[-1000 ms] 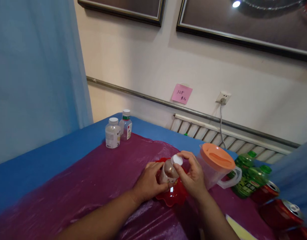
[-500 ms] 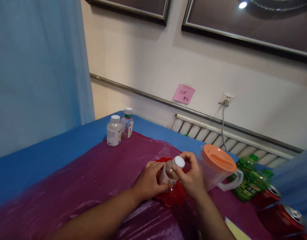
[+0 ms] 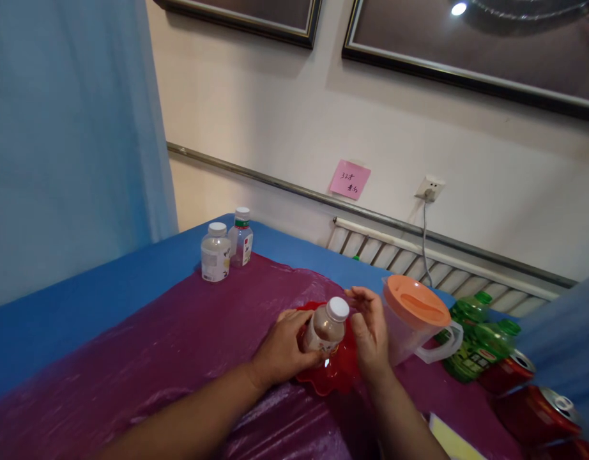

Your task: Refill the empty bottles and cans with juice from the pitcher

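My left hand (image 3: 285, 348) is wrapped round the body of a clear plastic bottle (image 3: 327, 329) with a white cap and a printed label. The bottle is tilted to the right, over a red scalloped dish (image 3: 335, 374). Just right of the cap, my right hand (image 3: 371, 329) has its fingers apart and holds nothing. A clear pitcher (image 3: 402, 332) with an orange lid (image 3: 418, 300) stands beyond my right hand.
Two white-capped bottles, a wide one (image 3: 216, 255) and a slimmer one (image 3: 241, 239), stand at the far left. Green bottles (image 3: 489, 348) and red cans (image 3: 538, 415) line the right side. A purple plastic sheet (image 3: 179, 345) covers much of the blue table (image 3: 117, 275).
My right hand has let go of the bottle's white cap and moved slightly right, its fingers parting. My left hand still holds the bottle over the dish. The view has shifted a little.
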`<state>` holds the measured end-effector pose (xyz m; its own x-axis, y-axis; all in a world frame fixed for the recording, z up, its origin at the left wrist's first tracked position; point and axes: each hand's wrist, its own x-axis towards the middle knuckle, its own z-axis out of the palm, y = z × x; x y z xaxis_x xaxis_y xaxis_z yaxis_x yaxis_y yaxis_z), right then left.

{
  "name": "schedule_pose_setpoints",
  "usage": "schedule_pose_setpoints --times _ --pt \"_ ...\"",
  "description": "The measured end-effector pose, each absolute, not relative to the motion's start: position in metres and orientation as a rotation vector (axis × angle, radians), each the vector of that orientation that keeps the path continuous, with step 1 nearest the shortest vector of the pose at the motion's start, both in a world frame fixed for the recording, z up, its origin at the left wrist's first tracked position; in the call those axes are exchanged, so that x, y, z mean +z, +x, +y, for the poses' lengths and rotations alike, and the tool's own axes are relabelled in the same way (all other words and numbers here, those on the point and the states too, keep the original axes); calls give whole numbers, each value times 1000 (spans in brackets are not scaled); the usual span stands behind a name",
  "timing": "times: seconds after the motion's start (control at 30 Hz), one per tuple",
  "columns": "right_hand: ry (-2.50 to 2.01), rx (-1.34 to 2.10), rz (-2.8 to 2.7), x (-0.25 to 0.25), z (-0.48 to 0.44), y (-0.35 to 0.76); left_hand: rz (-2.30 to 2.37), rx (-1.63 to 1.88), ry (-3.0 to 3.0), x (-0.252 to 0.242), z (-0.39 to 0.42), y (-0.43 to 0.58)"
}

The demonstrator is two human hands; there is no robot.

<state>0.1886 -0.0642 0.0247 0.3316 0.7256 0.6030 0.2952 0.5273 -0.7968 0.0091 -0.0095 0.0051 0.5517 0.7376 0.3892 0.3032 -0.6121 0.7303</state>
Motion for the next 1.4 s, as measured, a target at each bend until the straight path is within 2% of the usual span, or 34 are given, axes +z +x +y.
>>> schedule_pose_setpoints --times 0.17,0.37,0.53,0.67,0.87,1.2,1.4 --pt "-965 479 -1196 26 -65 183 843 938 2166 2 -7 9" --pt "-1027 232 -901 28 -63 181 893 936 2157 -1 -6 9" --pt "-1043 351 -1064 32 -66 174 863 933 2173 2 -7 9" --pt "-1049 257 -940 31 -66 176 801 911 2231 7 -9 9" --pt "-1000 652 -1248 29 -64 183 823 936 2224 10 -10 10" --pt "-1103 485 -1208 23 -60 173 789 946 2206 5 -9 10" --pt "-1022 521 -1313 23 -64 174 813 949 2208 4 -7 9"
